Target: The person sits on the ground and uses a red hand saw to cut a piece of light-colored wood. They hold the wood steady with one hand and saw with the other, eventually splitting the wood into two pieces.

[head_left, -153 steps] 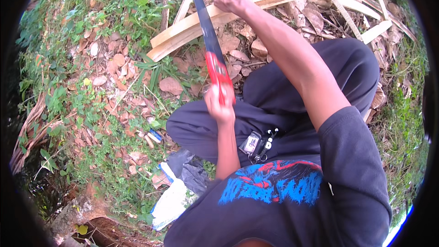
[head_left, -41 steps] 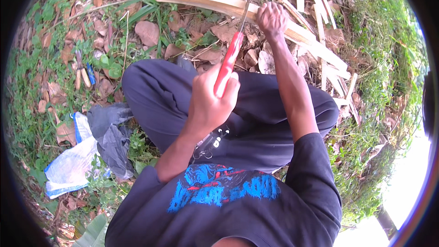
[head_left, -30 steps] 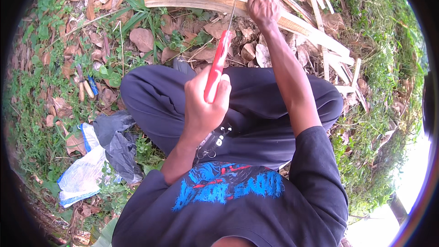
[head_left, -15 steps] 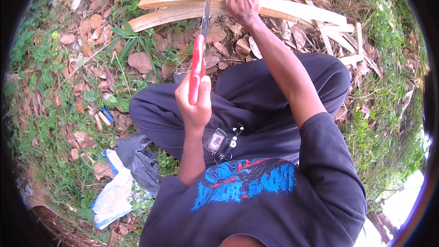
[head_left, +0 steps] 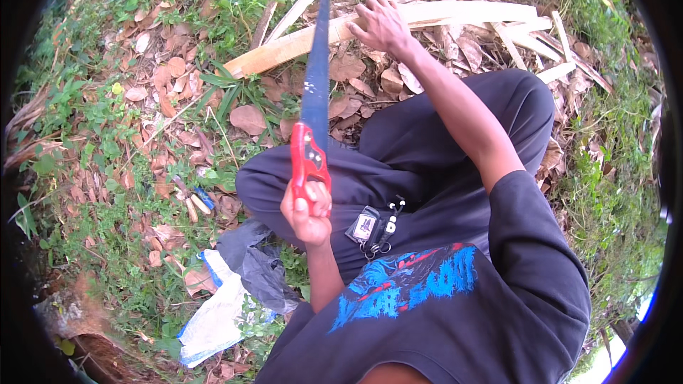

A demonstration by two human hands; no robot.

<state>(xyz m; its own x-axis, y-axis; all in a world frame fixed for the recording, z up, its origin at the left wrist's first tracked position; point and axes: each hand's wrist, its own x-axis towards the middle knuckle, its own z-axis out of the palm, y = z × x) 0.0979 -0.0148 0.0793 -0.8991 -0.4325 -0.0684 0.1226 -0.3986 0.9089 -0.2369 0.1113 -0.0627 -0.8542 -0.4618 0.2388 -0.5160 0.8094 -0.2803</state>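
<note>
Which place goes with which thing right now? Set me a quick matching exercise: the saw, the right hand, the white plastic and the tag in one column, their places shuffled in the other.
Things:
1. Saw
2. Right hand
3. White plastic
4. Tag

Places:
A. On the ground, beside the dark grey plastic
B. Over the dark trousers
C. In the left hand
D. At the curved wood strip

Pairs: 1-C, 2-D, 3-A, 4-B
</note>
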